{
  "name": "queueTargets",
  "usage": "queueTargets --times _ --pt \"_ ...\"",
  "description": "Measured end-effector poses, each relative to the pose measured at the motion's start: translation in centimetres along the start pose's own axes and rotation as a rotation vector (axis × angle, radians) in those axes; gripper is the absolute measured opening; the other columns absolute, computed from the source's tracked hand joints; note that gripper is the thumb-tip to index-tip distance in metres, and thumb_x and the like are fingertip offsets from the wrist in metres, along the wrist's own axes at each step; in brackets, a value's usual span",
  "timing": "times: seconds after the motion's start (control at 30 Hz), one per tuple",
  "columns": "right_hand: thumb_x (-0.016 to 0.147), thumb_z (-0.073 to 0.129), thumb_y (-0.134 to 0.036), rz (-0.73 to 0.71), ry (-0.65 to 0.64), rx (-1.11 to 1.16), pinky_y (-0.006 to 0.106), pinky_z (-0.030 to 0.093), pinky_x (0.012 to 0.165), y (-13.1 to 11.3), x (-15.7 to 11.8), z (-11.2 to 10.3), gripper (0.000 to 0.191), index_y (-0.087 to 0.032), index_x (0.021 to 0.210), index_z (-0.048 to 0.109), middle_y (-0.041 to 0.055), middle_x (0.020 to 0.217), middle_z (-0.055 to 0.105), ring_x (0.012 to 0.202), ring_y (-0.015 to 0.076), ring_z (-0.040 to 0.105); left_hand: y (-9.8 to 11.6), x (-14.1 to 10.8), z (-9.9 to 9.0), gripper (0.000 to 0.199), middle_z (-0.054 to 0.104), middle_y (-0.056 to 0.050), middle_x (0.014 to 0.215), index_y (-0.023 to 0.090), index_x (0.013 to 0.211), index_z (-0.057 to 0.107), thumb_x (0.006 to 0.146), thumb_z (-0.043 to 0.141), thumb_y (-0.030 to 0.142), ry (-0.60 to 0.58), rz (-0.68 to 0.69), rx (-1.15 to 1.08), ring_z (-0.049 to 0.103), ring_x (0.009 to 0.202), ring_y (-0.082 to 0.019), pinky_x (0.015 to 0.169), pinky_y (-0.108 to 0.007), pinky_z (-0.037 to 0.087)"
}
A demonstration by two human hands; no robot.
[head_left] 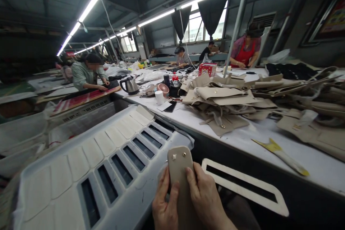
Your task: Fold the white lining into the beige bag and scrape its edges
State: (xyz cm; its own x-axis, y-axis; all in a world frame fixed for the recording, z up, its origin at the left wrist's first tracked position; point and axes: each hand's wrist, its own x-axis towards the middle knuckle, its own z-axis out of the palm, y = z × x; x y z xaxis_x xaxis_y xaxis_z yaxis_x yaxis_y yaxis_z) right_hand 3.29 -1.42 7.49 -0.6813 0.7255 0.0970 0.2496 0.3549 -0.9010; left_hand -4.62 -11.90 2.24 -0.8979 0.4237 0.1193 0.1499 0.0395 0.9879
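Both hands hold up a beige, leather-like strip [180,170] with rounded upper corners, low in the middle of the head view. Two small metal fittings sit near its top end; the left one has something pale and ragged at it. My left hand [165,201] grips the left edge, thumb on the front face. On the right edge my right hand [206,196] is closed, its thumb pressed against the front. The strip's lower end runs out of view. A cream frame with a long slot [281,205] lies just right of my right hand.
On the left, a slotted pale plastic crate [140,183] bears rows of cream pieces [78,163]. The white table [258,129] carries piled beige bag parts [223,93], a yellow-handled tool [280,154], a kettle [130,85] and a small fan [163,88]. Several people work farther off.
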Motion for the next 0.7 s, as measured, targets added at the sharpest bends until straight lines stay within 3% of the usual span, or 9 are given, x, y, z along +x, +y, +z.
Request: queueTargets --times 0.23,0.37,0.47,0.57,0.63,0.7 --pt "0.098 0.031 -0.055 -0.035 0.111 0.086 0.027 0.033 0.052 1.3 -0.5 0.0 0.044 -0.023 0.071 0.046 -0.0001 0.06 0.053 0.053 0.0153 0.052 -1.0 -1.6 1.7 0.045 0.055 -0.006 0.141 0.022 0.122 0.066 0.086 0.062 0.048 0.134 0.066 0.041 0.047 0.134 -0.028 0.113 -0.04 0.04" --pt "0.097 0.037 -0.054 -0.035 0.139 0.167 0.025 0.033 0.052 2.4 -0.9 -0.3 0.044 -0.021 0.07 0.048 -0.0009 0.061 0.052 0.054 0.0134 0.049 -0.3 -2.0 2.2 0.045 0.057 -0.009 0.139 0.02 0.121 0.066 0.085 0.062 0.048 0.106 0.08 0.027 0.047 0.132 -0.029 0.111 -0.042 0.041" --pt "0.096 0.04 -0.054 -0.031 0.091 0.25 0.024 0.033 0.05 2.2 -1.2 -0.3 0.044 -0.02 0.069 0.048 -0.0023 0.06 0.049 0.054 0.0125 0.046 1.7 0.0 1.6 0.056 0.052 -0.011 0.142 0.02 0.133 0.054 0.086 0.061 0.049 -0.029 0.056 0.018 0.047 0.132 -0.03 0.111 -0.043 0.039" --pt "0.096 0.041 -0.055 -0.035 -0.059 0.339 0.023 0.036 0.052 1.5 -1.6 -0.6 0.045 -0.018 0.073 0.054 -0.0013 0.062 0.052 0.057 0.0133 0.049 4.4 3.6 0.2 0.063 0.047 -0.01 0.147 0.022 0.141 0.045 0.087 0.059 0.051 -0.216 0.084 -0.034 0.045 0.133 -0.029 0.11 -0.039 0.038" --pt "0.095 0.044 -0.054 -0.044 -0.21 0.375 0.025 0.047 0.067 1.8 -2.1 -1.1 0.043 -0.017 0.097 0.065 0.0051 0.084 0.066 0.077 0.0185 0.062 5.8 5.6 -1.0 0.055 0.061 -0.01 0.13 0.019 0.129 0.056 0.085 0.059 0.052 -0.379 0.024 -0.054 0.058 0.114 -0.027 0.095 -0.034 0.048" --pt "0.087 0.058 -0.056 -0.032 -0.331 0.339 0.034 0.047 0.096 3.6 -3.1 -1.7 0.055 -0.019 0.129 0.058 0.0119 0.127 0.062 0.117 0.0278 0.057 6.4 6.6 -2.2 0.048 0.07 -0.007 0.101 0.017 0.113 0.065 0.081 0.064 0.053 -0.445 -0.059 -0.017 0.063 0.087 -0.021 0.075 -0.027 0.051"
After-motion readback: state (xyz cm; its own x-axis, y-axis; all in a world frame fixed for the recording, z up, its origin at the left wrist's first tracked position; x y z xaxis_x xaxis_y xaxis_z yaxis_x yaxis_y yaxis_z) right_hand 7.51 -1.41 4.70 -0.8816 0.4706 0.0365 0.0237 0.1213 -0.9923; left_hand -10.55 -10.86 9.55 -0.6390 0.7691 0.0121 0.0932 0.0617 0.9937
